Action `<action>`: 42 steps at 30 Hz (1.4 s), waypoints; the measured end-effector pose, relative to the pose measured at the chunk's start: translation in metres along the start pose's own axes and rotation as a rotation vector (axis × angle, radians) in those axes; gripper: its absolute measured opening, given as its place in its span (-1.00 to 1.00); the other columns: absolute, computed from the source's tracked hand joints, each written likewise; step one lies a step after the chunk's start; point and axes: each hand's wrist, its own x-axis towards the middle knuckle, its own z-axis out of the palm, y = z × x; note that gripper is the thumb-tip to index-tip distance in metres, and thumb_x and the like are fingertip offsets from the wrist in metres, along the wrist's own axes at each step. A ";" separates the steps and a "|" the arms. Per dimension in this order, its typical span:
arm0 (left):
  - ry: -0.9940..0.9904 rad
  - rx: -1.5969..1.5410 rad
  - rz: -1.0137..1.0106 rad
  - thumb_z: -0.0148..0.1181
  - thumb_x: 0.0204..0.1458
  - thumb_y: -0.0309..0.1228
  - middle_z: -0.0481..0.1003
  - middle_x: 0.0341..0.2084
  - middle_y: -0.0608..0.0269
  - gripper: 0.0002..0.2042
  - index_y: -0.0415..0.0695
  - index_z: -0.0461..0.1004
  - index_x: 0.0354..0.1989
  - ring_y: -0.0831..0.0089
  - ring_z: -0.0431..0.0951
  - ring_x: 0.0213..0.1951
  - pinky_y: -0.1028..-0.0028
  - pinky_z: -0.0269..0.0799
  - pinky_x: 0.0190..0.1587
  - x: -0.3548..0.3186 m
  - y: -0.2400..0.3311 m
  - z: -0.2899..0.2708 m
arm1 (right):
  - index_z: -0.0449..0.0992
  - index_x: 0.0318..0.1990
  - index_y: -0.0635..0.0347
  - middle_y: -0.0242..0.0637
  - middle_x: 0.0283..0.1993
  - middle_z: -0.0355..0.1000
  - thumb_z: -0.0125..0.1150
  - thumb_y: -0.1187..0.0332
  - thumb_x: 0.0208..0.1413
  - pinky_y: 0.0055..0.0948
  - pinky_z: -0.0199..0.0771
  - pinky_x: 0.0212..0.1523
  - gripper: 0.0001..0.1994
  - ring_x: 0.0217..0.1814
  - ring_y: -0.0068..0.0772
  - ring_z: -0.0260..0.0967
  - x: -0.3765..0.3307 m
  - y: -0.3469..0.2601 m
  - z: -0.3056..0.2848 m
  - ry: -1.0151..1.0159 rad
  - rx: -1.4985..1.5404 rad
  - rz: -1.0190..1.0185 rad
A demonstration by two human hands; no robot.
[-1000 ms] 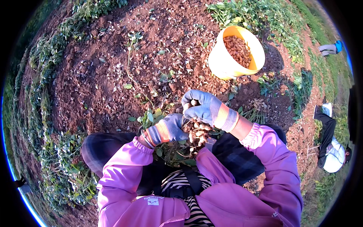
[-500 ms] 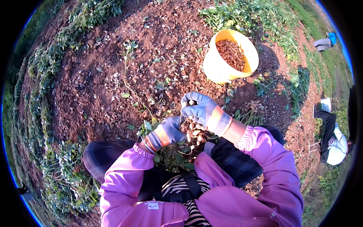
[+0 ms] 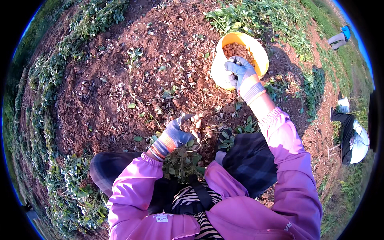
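My left hand (image 3: 179, 132), in a grey-blue glove with an orange band, is closed round the stems of a peanut plant (image 3: 186, 160). Pale peanut pods (image 3: 196, 124) and thin roots stick out beyond its fingers, and the green leaves hang below over my lap. My right hand (image 3: 241, 75), in a matching glove, is over the near rim of a yellow bucket (image 3: 219, 70). Its fingers are curled in; whatever they hold is hidden. Loose peanuts (image 3: 237, 49) lie inside the bucket, partly covered by that hand.
Brown soil (image 3: 108, 92) with scattered dry leaves spreads ahead. Heaps of pulled green plants (image 3: 240, 18) lie behind the bucket, with a leafy row (image 3: 60, 60) along the left. At the right sits a person in white (image 3: 360, 144); another in blue (image 3: 345, 33) is farther off.
My right hand has moved away from the plant, forward and right to the bucket. My left hand keeps hold of the plant, its pods now more exposed. The view has shifted slightly.
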 end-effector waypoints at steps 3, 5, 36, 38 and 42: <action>0.061 0.040 0.050 0.40 -0.32 -0.44 0.43 -0.28 0.34 -0.45 -0.21 0.33 -0.07 0.59 0.38 -0.24 0.56 0.31 -0.16 0.005 -0.002 0.002 | 0.35 -0.24 0.08 -0.37 -0.38 0.36 0.24 0.37 -0.10 -0.66 0.24 -0.69 -0.75 -0.61 -0.57 0.25 0.059 -0.043 -0.062 0.064 -0.127 -0.180; 0.046 -0.017 0.006 0.37 -0.29 -0.47 0.45 -0.33 0.42 -0.48 -0.20 0.33 -0.06 0.65 0.38 -0.26 0.59 0.32 -0.17 0.008 0.003 0.002 | 0.21 0.02 0.08 -0.23 -0.15 0.34 0.24 0.29 -0.10 -0.58 0.38 -0.56 -0.51 -0.35 -0.37 0.35 0.074 -0.064 -0.074 0.313 -0.242 -0.179; 0.101 0.292 0.154 0.29 -0.31 -0.51 0.47 -0.27 0.25 -0.49 -0.20 0.35 -0.06 0.58 0.41 -0.23 0.55 0.31 -0.14 -0.006 0.001 0.005 | 0.31 -0.60 0.24 -0.31 -0.56 0.20 -0.04 0.40 -0.04 -0.47 0.19 -0.42 -0.84 -0.42 -0.40 0.21 -0.072 0.037 0.034 -0.754 -0.882 -0.009; 0.082 0.252 0.143 0.23 -0.32 -0.59 0.46 -0.25 0.28 -0.50 -0.21 0.34 -0.06 0.60 0.38 -0.20 0.56 0.29 -0.11 -0.008 0.010 0.007 | 0.17 -0.72 0.12 -0.39 -0.64 0.11 -0.15 0.34 0.01 -0.61 0.02 -0.59 -0.72 -0.53 -0.54 0.09 -0.061 0.057 0.030 -0.512 -0.162 0.516; 0.115 0.201 0.187 0.33 -0.31 -0.51 0.50 -0.32 0.27 -0.51 -0.17 0.38 -0.09 0.62 0.42 -0.28 0.55 0.35 -0.20 -0.007 0.008 0.007 | 0.09 -0.74 0.09 -0.48 -0.73 -0.03 -0.15 0.41 0.03 -0.60 0.06 -0.73 -0.70 -0.71 -0.61 -0.09 -0.072 0.052 0.031 -0.515 -0.267 0.276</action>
